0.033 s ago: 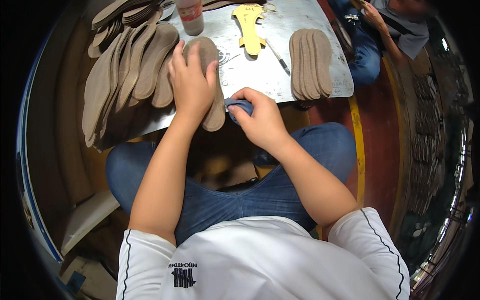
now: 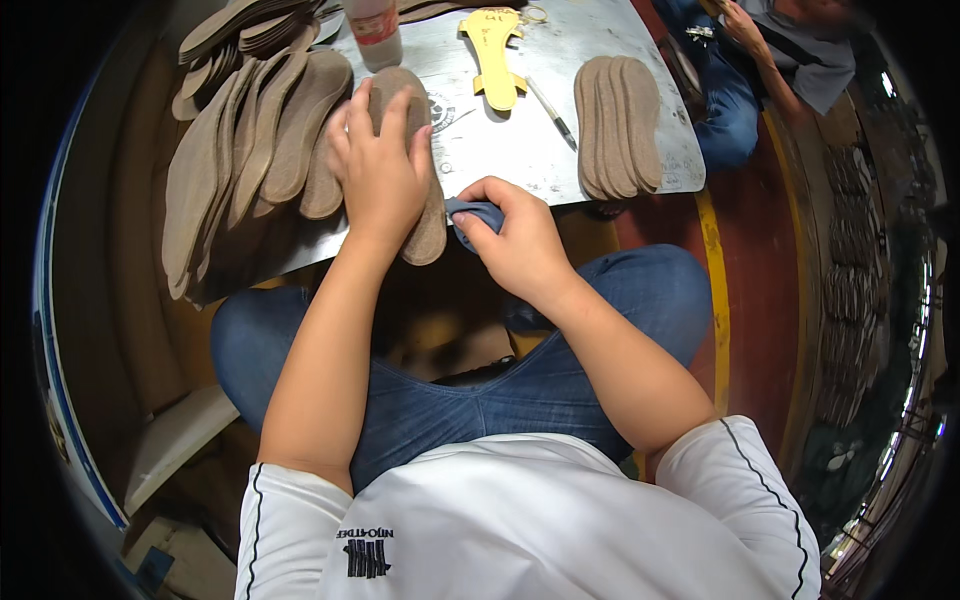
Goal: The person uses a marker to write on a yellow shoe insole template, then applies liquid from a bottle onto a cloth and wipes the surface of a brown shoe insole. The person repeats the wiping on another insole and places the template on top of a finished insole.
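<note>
A brown felt shoe insole (image 2: 428, 225) lies lengthwise at the table's near edge, its rounded end jutting past it. My left hand (image 2: 378, 170) rests on top of this insole with fingers spread, the thumb along its right side. Just right of the insole, my right hand (image 2: 522, 232) pinches a bunched blue-grey cloth (image 2: 480, 216) between thumb and fingers; whether the cloth wraps anything is hidden. To the left, several more insoles (image 2: 200, 180) lie fanned out and overlapping. A yellow sole-shaped template (image 2: 490, 62) with side tabs lies beyond my hands.
The metal-topped table (image 2: 500, 150) carries a pen (image 2: 552, 115), a bottle with a red label (image 2: 374, 32) and, at right, an overlapping row of insoles (image 2: 620, 128). More insole stacks (image 2: 275, 32) lie far left. Another person (image 2: 725, 110) sits beyond the right edge.
The view has shifted slightly, so the things on the table appear a little further left. My left fingers have moved slightly on the insole; my right hand keeps its pinch on the cloth.
</note>
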Motion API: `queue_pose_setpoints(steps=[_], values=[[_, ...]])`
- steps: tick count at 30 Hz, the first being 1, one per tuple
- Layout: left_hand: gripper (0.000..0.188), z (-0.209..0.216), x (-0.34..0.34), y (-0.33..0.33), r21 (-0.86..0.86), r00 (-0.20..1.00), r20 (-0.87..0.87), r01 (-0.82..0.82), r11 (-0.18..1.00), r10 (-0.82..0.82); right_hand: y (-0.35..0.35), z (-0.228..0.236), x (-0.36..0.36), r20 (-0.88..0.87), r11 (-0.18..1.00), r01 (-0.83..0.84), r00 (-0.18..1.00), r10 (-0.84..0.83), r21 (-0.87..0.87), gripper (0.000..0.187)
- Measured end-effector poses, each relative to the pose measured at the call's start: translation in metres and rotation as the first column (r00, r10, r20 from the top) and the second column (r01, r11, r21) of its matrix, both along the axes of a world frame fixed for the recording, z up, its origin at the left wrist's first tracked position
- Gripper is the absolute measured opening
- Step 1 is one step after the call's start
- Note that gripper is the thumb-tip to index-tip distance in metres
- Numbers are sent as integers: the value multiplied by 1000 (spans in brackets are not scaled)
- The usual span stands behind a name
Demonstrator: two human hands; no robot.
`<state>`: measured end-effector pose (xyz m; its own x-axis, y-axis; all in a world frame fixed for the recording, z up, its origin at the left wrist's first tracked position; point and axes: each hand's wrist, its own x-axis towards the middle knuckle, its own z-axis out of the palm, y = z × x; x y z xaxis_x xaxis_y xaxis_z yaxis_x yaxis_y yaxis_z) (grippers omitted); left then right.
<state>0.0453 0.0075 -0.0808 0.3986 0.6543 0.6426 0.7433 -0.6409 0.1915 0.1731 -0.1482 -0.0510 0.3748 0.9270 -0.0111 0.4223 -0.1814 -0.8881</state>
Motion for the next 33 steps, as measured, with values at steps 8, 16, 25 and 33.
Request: queue_pose_setpoints(steps=[8, 16, 25, 33], values=[[36, -14, -11, 21, -329, 981, 71, 195, 924, -182, 8, -9, -3, 286, 989, -14, 958, -29, 147, 19], [36, -16, -9, 19, -297, 982, 20, 185, 937, -188, 51, -27, 0, 422, 959, -136, 906, 20, 248, 24], [34, -14, -8, 19, -329, 987, 14, 157, 931, -162, 40, -15, 2, 401, 952, -275, 894, 202, 134, 20], [35, -11, -8, 19, -358, 988, 3, 143, 923, -152, 47, -7, 0, 397, 962, -245, 900, 181, 117, 13]])
